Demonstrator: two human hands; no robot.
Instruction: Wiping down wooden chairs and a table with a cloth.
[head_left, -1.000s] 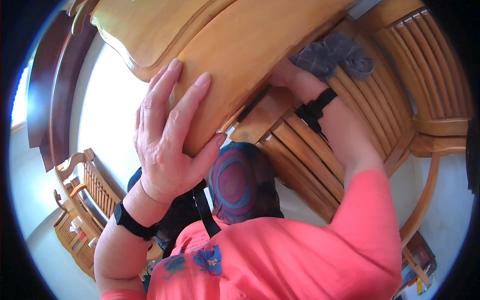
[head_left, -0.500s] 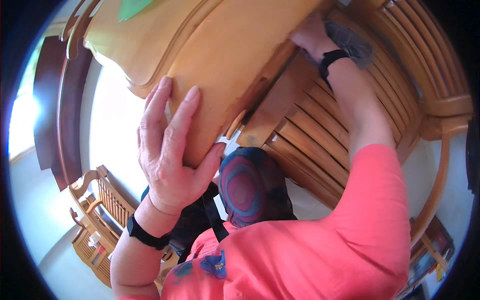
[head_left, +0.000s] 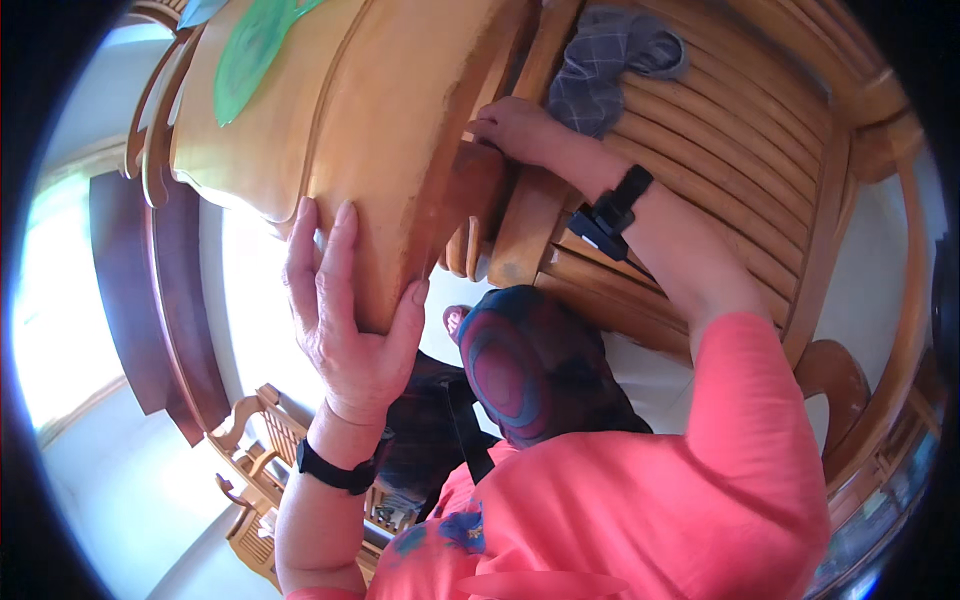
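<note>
My left hand (head_left: 345, 325) lies on the near end of a large wooden panel (head_left: 390, 150) with a rounded edge. Its fingers are stretched out on top, and the thumb is spread apart along the edge. On the panel's right side, my right hand (head_left: 515, 130) reaches in beside a darker wooden block (head_left: 472, 185). Those fingers are bent and close together; whatever lies between them is hidden. A grey checked cloth (head_left: 590, 85) is crumpled on the slatted wooden seat (head_left: 720, 160), just beyond the right hand. A black band with a small dark box (head_left: 610, 215) circles the right wrist.
A green leaf-shaped piece (head_left: 250, 65) lies on the panel. My knee (head_left: 530, 370) in patterned trousers is below its near end. A curved wooden armrest (head_left: 905, 300) stands at the right. More wooden chairs (head_left: 265, 440) are at the lower left, near a bright window (head_left: 65, 310).
My right hand has come nearer along the panel's edge, away from the far end. The cloth now shows more fully. My left hand stays on the panel, while the view has shifted.
</note>
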